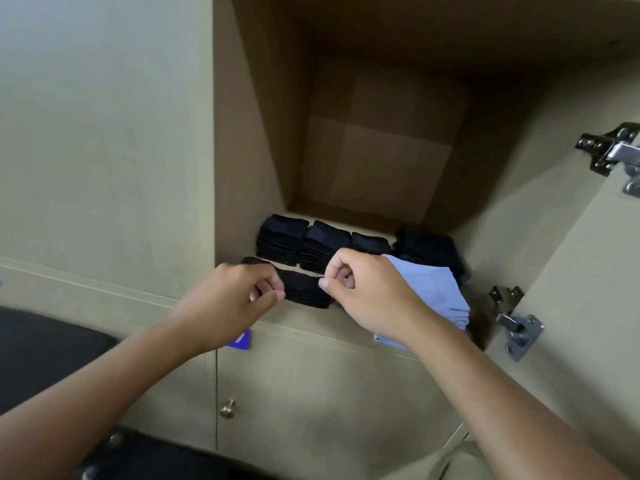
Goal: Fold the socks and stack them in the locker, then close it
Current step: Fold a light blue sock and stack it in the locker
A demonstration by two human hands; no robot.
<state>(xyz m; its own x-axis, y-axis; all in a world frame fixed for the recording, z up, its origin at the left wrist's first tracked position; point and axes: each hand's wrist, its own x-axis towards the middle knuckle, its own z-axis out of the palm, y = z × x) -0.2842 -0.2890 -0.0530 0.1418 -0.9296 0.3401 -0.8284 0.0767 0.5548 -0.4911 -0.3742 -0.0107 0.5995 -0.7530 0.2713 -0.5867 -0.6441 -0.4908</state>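
At the centre of the frame our left hand [231, 298] curls its fingers and thumb around one end of a black knitted sock [302, 286], while our right hand [367, 295] pinches the other end between thumb and forefinger, so the sock hangs stretched between them at the front lip of the open beige laminate locker [242, 188]. Behind the hands, along the locker floor, sit stacks of folded black socks [304, 244] in a row (four piles, the right one looser). A folded pale blue cloth [433, 292] lies under our right wrist, overhanging the shelf edge. Above the stacks the brown-lined cavity stands open and deep. At right the swung-out beige door [571, 271] carries two steel hinges [516, 323]. Lower centre, a small brass knob [227, 408] sits on a lower cabinet front.
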